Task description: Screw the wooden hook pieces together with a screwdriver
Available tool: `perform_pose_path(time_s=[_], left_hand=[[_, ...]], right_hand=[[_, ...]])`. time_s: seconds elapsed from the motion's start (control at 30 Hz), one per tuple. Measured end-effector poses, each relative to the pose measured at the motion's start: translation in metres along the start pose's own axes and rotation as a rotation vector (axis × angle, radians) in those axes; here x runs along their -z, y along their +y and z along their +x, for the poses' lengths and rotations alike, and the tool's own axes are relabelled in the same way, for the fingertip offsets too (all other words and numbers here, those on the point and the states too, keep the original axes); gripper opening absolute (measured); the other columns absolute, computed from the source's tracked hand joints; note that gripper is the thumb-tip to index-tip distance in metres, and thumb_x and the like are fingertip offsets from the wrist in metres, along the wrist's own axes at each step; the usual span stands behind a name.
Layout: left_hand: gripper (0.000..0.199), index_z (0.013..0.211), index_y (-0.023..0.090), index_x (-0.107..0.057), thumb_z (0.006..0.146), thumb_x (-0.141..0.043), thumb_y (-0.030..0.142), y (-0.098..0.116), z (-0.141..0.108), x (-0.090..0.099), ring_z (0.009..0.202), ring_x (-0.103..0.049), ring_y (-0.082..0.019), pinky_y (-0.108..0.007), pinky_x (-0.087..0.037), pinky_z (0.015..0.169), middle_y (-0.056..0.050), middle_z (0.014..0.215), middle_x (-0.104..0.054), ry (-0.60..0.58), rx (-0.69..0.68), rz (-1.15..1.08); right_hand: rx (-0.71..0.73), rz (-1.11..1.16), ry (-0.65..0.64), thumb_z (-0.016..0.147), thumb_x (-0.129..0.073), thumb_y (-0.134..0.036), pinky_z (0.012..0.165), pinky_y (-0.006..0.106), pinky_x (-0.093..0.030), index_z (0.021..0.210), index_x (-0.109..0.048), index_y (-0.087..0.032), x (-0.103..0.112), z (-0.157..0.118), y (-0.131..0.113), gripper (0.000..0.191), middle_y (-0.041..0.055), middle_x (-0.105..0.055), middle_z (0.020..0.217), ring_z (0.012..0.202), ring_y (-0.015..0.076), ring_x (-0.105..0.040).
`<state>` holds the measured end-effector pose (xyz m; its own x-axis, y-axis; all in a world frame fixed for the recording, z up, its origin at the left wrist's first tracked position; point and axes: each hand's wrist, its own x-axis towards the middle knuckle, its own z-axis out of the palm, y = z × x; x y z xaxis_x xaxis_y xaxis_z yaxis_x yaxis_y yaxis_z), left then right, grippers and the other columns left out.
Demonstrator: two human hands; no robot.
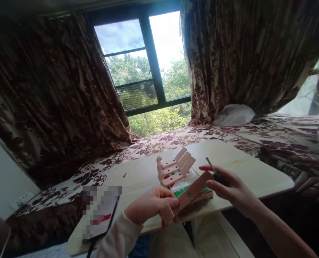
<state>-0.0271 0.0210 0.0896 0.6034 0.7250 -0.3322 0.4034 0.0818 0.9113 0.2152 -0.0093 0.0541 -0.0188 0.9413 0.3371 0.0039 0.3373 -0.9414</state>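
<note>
My left hand (pixel 155 206) is closed around the lower end of a flat, pinkish wooden strip (pixel 193 191), near a short block at its end. The strip slants up to the right and has a small green-lit hole. At its upper end is my right hand (pixel 224 184), its fingers curled round the dark handle of a screwdriver (pixel 210 165) whose shaft points up and left. Just behind the strip stands a wooden piece with several slats and dark dots (pixel 172 170). Under the strip lie a clear plastic bag (pixel 187 179) and a brown, rough-looking item (pixel 199 204).
The pale wooden table (pixel 140 175) carries a tablet-like device (pixel 105 215), partly pixelated, at the left. Small dark bits (pixel 124 175) lie near its back left. Beyond are a floral-covered surface (pixel 159 143), a white bag (pixel 234 115), curtains and a window.
</note>
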Motion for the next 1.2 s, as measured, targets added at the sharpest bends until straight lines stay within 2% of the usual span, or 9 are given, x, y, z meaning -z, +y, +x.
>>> perform_pose_path(time_s=[0.17, 0.3, 0.5, 0.6, 0.77, 0.87, 0.93, 1.03, 1.2], left_hand=[[0.043, 0.073, 0.009, -0.063, 0.073, -0.06, 0.052, -0.001, 0.006, -0.002, 0.041, -0.051, -0.01, -0.021, -0.04, 0.04, -0.007, 0.062, -0.064, 0.075, -0.067, -0.062], [0.054, 0.098, 0.012, -0.061, 0.083, -0.04, 0.06, -0.008, 0.002, -0.004, 0.056, -0.056, -0.01, -0.024, -0.047, 0.057, -0.008, 0.085, -0.067, 0.402, -0.246, -0.102], [0.05, 0.107, 0.016, -0.059, 0.074, -0.061, 0.053, -0.018, 0.005, -0.01, 0.084, -0.06, -0.017, -0.026, -0.048, 0.076, -0.006, 0.095, -0.066, 0.651, -0.412, 0.038], [0.047, 0.106, 0.016, -0.057, 0.076, -0.06, 0.051, -0.027, 0.011, -0.019, 0.092, -0.06, -0.019, -0.028, -0.047, 0.081, -0.007, 0.104, -0.064, 0.757, -0.431, 0.083], [0.043, 0.112, 0.018, -0.052, 0.082, -0.053, 0.05, -0.041, 0.011, -0.037, 0.1, -0.06, -0.019, -0.026, -0.048, 0.083, -0.006, 0.118, -0.06, 0.774, -0.427, 0.05], [0.04, 0.112, 0.02, -0.054, 0.083, -0.053, 0.047, -0.038, 0.005, -0.039, 0.1, -0.059, -0.017, -0.023, -0.047, 0.084, -0.004, 0.114, -0.061, 0.767, -0.417, 0.037], [0.032, 0.105, 0.02, -0.057, 0.084, -0.052, 0.043, -0.031, 0.001, -0.036, 0.095, -0.06, -0.016, -0.022, -0.047, 0.081, -0.002, 0.104, -0.064, 0.764, -0.459, 0.094], [0.024, 0.096, 0.019, -0.06, 0.081, -0.056, 0.038, -0.018, -0.003, -0.029, 0.087, -0.059, -0.014, -0.022, -0.045, 0.08, -0.001, 0.092, -0.064, 0.896, -0.516, 0.252], [0.021, 0.096, 0.021, -0.06, 0.08, -0.059, 0.036, -0.004, -0.007, -0.021, 0.095, -0.06, -0.017, -0.024, -0.046, 0.084, -0.001, 0.099, -0.064, 0.945, -0.546, 0.201]], right_hand=[[-0.037, 0.035, 0.086, 0.073, -0.064, -0.052, 0.04, 0.022, -0.018, 0.097, -0.064, -0.015, -0.004, 0.016, 0.012, 0.045, -0.0062, -0.033, 0.053, 0.046, 0.0071, -0.025], [-0.064, 0.092, 0.192, 0.073, -0.064, -0.053, 0.042, 0.022, -0.017, 0.09, -0.061, -0.015, -0.003, 0.032, 0.022, 0.042, -0.0064, -0.032, 0.054, 0.048, 0.0079, -0.026], [-0.04, 0.057, 0.154, 0.074, -0.062, -0.05, 0.042, 0.022, -0.016, 0.085, -0.06, -0.016, -0.005, 0.048, 0.025, 0.036, -0.0067, -0.031, 0.055, 0.049, 0.0078, -0.024], [-0.081, 0.045, 0.136, 0.071, -0.065, -0.048, 0.042, 0.022, -0.018, 0.079, -0.06, -0.015, -0.009, 0.047, 0.03, 0.034, -0.0067, -0.034, 0.054, 0.048, 0.0075, -0.026], [-0.2, 0.215, 0.165, 0.068, -0.066, -0.048, 0.045, 0.021, -0.027, 0.077, -0.056, -0.017, -0.02, 0.034, 0.04, 0.035, -0.0081, -0.036, 0.051, 0.047, 0.0075, -0.031], [-0.221, 0.228, 0.148, 0.065, -0.069, -0.046, 0.044, 0.02, -0.025, 0.078, -0.057, -0.016, -0.023, 0.027, 0.037, 0.035, -0.008, -0.038, 0.05, 0.046, 0.0071, -0.031], [-0.221, 0.217, 0.139, 0.062, -0.072, -0.044, 0.043, 0.019, -0.022, 0.077, -0.057, -0.016, -0.02, 0.027, 0.03, 0.035, -0.0075, -0.04, 0.049, 0.046, 0.0065, -0.031], [-0.17, 0.217, 0.18, 0.064, -0.073, -0.041, 0.041, 0.018, -0.021, 0.08, -0.06, -0.016, -0.015, 0.033, 0.014, 0.032, -0.0068, -0.041, 0.051, 0.046, 0.0059, -0.032], [-0.097, 0.166, 0.182, 0.067, -0.07, -0.043, 0.038, 0.019, -0.022, 0.081, -0.062, -0.02, -0.011, 0.046, -0.013, 0.029, -0.0068, -0.038, 0.051, 0.043, 0.0062, -0.032]])
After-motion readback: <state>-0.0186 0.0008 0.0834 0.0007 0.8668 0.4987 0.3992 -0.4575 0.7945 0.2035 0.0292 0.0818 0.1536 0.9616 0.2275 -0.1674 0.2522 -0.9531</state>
